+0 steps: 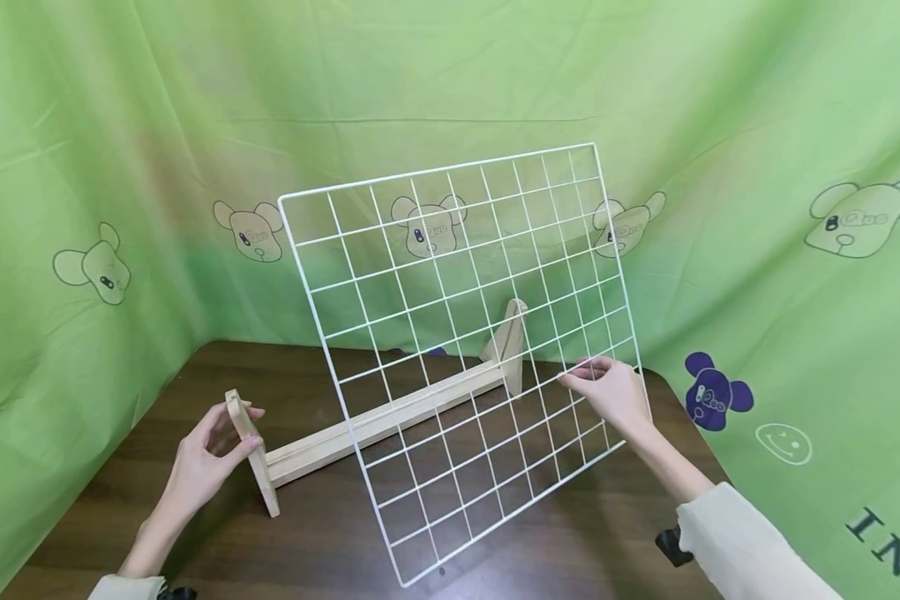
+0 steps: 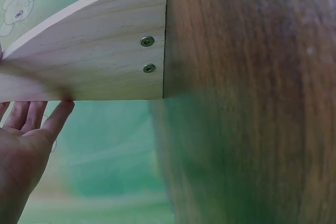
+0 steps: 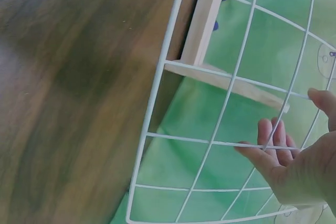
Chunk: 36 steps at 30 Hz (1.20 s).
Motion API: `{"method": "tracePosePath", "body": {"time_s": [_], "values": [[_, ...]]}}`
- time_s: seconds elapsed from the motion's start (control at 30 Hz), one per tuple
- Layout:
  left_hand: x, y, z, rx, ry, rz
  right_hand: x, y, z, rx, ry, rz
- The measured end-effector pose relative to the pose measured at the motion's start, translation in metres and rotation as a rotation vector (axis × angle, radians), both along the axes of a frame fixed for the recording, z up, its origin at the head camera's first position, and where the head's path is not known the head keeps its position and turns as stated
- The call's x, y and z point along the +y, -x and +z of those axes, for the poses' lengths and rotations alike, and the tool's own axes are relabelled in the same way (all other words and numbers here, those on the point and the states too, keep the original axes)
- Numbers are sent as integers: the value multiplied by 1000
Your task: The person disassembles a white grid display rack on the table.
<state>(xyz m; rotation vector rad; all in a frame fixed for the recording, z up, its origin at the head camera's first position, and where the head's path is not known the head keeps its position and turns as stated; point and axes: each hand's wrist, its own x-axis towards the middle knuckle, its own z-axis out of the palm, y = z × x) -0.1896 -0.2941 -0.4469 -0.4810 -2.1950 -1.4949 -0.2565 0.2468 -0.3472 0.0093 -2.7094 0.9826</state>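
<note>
My left hand point(image 1: 198, 458) grips the near upright end piece point(image 1: 253, 454) of a pale wooden stand, thumb on one side and fingers on the other. In the left wrist view that end piece is a curved board point(image 2: 105, 56) with two screw heads. A grooved crossbar point(image 1: 390, 421) joins it to a far end piece point(image 1: 512, 346). Nearer to me, my right hand point(image 1: 611, 396) holds a white wire grid panel point(image 1: 370, 323) by its inner wires, tilted above the table. The right wrist view shows the thumb and fingers around the wires.
Beneath everything lies a dark brown wooden table point(image 1: 570, 542), its rounded far corners visible. Green curtains point(image 1: 450, 75) printed with cartoon mouse heads surround it at the back and both sides, close to the table edges.
</note>
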Motion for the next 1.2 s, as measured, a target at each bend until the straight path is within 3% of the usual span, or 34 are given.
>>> {"method": "tracePosePath", "body": {"time_s": [0.2, 0.43, 0.63, 0.9, 1.2], "values": [[-1, -4, 5, -13, 43, -22, 9, -6, -6, -8, -57, 24], [-3, -5, 5, -23, -23, -95, 15, -10, -14, -18, -74, 37], [-1, -2, 2, -5, -53, -69, 21, -15, -19, -20, -82, 45], [2, -6, 4, -13, -62, -37, 30, -26, -25, -44, -108, 61], [-1, -12, 0, 35, -66, -21, 45, -40, -30, -113, -143, 80]]}}
